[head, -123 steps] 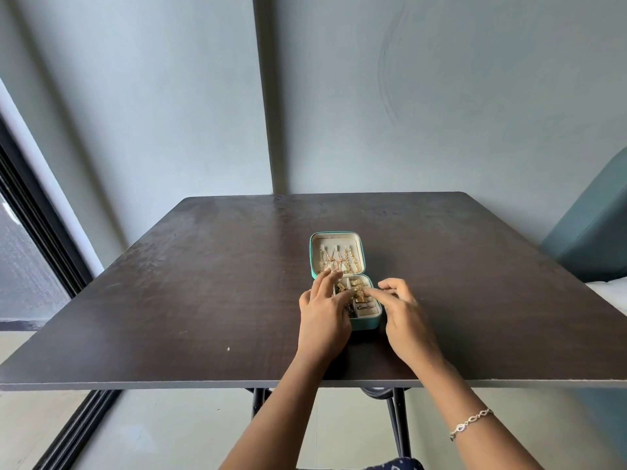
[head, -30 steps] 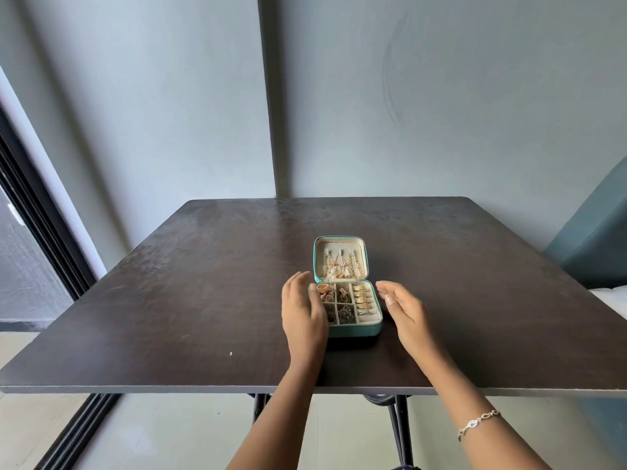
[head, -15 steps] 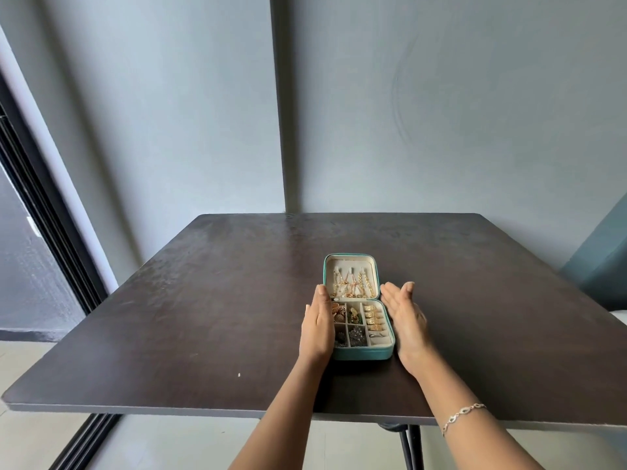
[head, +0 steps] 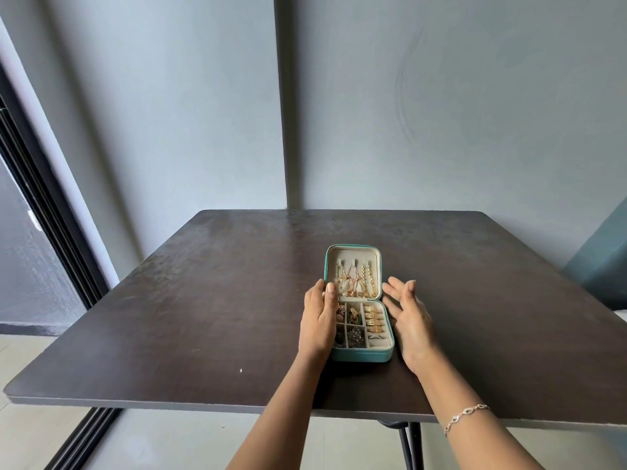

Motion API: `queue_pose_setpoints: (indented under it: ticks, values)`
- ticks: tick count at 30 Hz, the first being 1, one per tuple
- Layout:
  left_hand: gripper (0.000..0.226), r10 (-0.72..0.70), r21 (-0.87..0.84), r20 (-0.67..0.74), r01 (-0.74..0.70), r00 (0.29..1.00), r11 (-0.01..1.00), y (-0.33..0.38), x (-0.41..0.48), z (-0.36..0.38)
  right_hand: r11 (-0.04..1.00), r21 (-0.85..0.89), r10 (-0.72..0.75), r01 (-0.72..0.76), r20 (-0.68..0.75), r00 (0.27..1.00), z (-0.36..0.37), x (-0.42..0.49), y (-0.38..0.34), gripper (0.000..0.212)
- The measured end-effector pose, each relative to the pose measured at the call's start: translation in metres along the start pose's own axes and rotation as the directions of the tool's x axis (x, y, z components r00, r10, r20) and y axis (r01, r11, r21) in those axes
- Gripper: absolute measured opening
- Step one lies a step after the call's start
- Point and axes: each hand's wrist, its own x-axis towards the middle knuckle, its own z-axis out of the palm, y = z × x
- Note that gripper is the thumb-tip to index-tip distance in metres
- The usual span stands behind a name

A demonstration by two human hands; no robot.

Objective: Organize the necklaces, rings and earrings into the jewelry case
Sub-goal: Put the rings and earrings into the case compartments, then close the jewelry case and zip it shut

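On the table lies the case, lid back, necklaces and rings stowed; left hand rests loosely at its side, right hand spread, empty — light, stiff shell; best gripped by both sides.

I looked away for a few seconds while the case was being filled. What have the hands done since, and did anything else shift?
Both hands left the tray. The left hand now lies along the left edge of the jewelry case; the right hand is open beside its right edge, seemingly not touching. Neither holds anything. The case stays open on the table, jewelry still inside.
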Motion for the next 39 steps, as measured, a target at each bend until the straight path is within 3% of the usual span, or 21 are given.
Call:
queue_pose_setpoints:
  ticks: [3, 5, 7, 9, 12, 15, 18, 21, 22, 25, 27, 33, 39]
  values:
    - [0.051, 0.001, 0.033, 0.015, -0.001, 1.000, 0.999, 0.002, -0.001, -0.001, 1.000, 0.010, 0.000, 0.000, -0.023, 1.000, 0.002, -0.001, 0.000, 0.098]
    - [0.049, 0.014, 0.053, 0.025, -0.016, 1.000, 0.998, 0.004, -0.002, -0.002, 1.000, 0.012, -0.001, 0.001, -0.017, 1.000, 0.001, 0.001, 0.000, 0.069]
    - [0.046, 0.036, 0.070, 0.028, -0.038, 0.999, 0.997, 0.005, -0.003, -0.001, 1.000, -0.012, 0.012, -0.012, -0.036, 0.999, -0.002, 0.003, 0.003, 0.055]
    - [0.046, 0.065, 0.052, 0.008, -0.066, 0.998, 0.996, 0.006, -0.004, -0.001, 1.000, -0.015, 0.012, -0.012, -0.042, 0.999, -0.002, 0.002, 0.003, 0.055]
    - [0.035, 0.056, 0.041, -0.024, -0.055, 0.998, 0.998, 0.006, -0.005, 0.000, 1.000, -0.011, -0.020, 0.020, -0.028, 0.999, 0.002, -0.002, 0.002, 0.075]
    - [0.017, 0.046, 0.048, -0.032, -0.045, 0.998, 0.998, 0.007, -0.006, -0.001, 0.998, -0.035, -0.048, 0.048, -0.012, 0.999, 0.003, -0.004, 0.000, 0.056]
    - [0.031, 0.064, 0.035, -0.023, -0.063, 0.998, 0.997, 0.010, -0.007, -0.001, 0.997, -0.032, -0.066, 0.066, 0.019, 0.998, 0.003, -0.004, 0.002, 0.079]
    - [0.050, 0.073, 0.016, 0.003, -0.073, 0.997, 0.997, 0.010, -0.008, 0.000, 0.997, -0.010, -0.074, 0.075, 0.069, 0.995, -0.001, -0.006, 0.003, 0.047]
    - [0.053, 0.089, 0.004, 0.001, -0.089, 0.996, 0.996, 0.009, -0.008, -0.001, 0.998, -0.010, -0.066, 0.067, 0.086, 0.994, -0.003, -0.005, 0.004, 0.050]
    - [0.053, 0.078, -0.046, -0.020, -0.079, 0.997, 0.996, 0.005, -0.009, -0.001, 0.995, 0.006, -0.100, 0.099, 0.090, 0.991, -0.004, -0.007, 0.007, 0.094]
    - [0.061, 0.068, -0.082, -0.029, -0.070, 0.997, 0.994, 0.003, -0.008, -0.001, 0.992, 0.049, -0.115, 0.112, 0.068, 0.991, -0.005, -0.008, 0.010, 0.101]
    - [0.071, 0.037, -0.189, -0.068, -0.050, 0.997, 0.981, 0.002, -0.009, -0.001, 0.989, 0.109, -0.114, 0.103, 0.104, 0.988, -0.010, -0.012, 0.012, 0.088]
    - [0.061, 0.006, -0.277, -0.102, -0.034, 0.995, 0.960, 0.003, -0.010, 0.000, 0.986, -0.069, -0.147, 0.152, 0.071, 0.987, -0.008, -0.022, 0.013, 0.080]
